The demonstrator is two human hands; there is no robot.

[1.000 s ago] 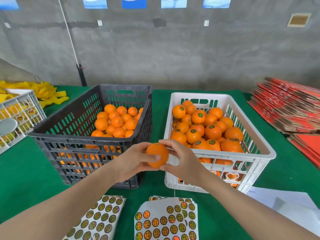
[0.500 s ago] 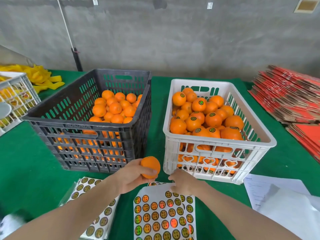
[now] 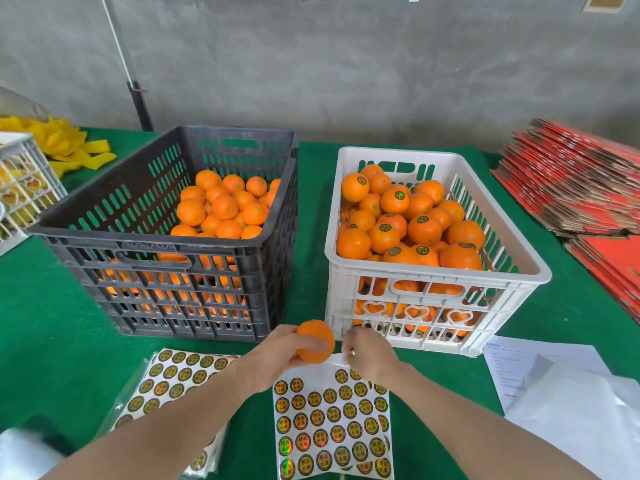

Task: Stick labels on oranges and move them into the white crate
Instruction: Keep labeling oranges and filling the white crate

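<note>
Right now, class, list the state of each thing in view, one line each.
Round orange fruit, gripped by left hand, no label showing.
Right hand, fingers curled at top edge of white label sheet.
Black slotted plastic crate, partly filled with unlabelled oranges.
White plastic crate, nearly full; many labelled oranges.

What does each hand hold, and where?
Left hand grips the orange by its left side. Right hand, at the label sheet's top edge: cannot tell.

Label sheets (image 3: 332,427) lie before the left crate (image 3: 221,245) and right crate (image 3: 433,271).
</note>
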